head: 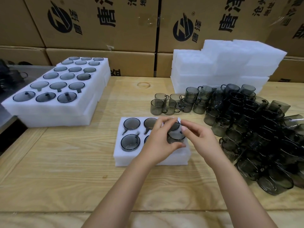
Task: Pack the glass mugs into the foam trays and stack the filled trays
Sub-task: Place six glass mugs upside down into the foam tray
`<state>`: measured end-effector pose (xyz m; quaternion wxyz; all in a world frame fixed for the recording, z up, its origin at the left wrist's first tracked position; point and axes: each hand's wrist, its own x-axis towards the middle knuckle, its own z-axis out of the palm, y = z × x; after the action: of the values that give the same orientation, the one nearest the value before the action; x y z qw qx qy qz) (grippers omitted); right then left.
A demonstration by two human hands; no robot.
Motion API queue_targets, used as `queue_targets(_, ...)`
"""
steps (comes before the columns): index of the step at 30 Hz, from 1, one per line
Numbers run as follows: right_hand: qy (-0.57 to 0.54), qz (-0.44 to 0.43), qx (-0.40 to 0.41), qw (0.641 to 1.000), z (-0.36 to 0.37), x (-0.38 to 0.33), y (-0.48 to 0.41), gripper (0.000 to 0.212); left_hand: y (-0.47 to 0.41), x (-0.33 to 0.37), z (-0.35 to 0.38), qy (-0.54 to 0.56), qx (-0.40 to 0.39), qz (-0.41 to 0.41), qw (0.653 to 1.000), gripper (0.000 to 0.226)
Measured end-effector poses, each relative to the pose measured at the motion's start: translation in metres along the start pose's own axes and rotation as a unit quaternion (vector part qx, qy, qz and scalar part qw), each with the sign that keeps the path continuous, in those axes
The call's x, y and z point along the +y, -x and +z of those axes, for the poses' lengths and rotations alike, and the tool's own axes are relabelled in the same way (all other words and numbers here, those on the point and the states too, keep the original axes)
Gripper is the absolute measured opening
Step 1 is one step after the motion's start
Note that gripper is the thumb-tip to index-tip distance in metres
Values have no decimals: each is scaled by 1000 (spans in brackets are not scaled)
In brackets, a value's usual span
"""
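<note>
Mug (176, 138) of smoky glass, left hand (158, 140) gripping it, right hand (199, 137) pinching rim, over foam tray (125, 156)

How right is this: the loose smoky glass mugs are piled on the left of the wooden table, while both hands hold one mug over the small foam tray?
Wrong side: the head view shows the loose smoky glass mugs piled on the right of the wooden table, not the left. The rest holds.

single head-worn view, forward and down, close over the wooden table (65, 170)
</note>
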<state>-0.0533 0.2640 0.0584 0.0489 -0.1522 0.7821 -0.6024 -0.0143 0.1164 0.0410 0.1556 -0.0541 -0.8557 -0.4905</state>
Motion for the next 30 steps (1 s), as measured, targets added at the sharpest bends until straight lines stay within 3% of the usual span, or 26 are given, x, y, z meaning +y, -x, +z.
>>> queue_targets(3, 12, -3, -15, 1000, -1, 5, -5, 37, 2, 1, 1, -15, -29, -9, 999, 78)
queue_targets(9, 4, -26, -19, 999, -1, 12, -17, 20, 1, 5, 3, -73, 6, -24, 997, 76)
queue_targets(18, 164, -40, -45, 985, 6, 15, -21, 21, 4, -2, 9, -236, 47, -2, 971, 69)
queue_targets(20, 227, -55, -37, 972, 8, 13, -22, 23, 4, -3, 8, -264, 40, 4, 964, 70)
queue_targets(26, 277, -15, -40, 960, 8, 1, -27, 22, -5, 3, 2, -348, 2, 35, 937, 61)
queue_targets(30, 340, -62, 9, 938, 14, 8, -22, 24, -14, 7, 0, -355, -57, 31, 933, 57)
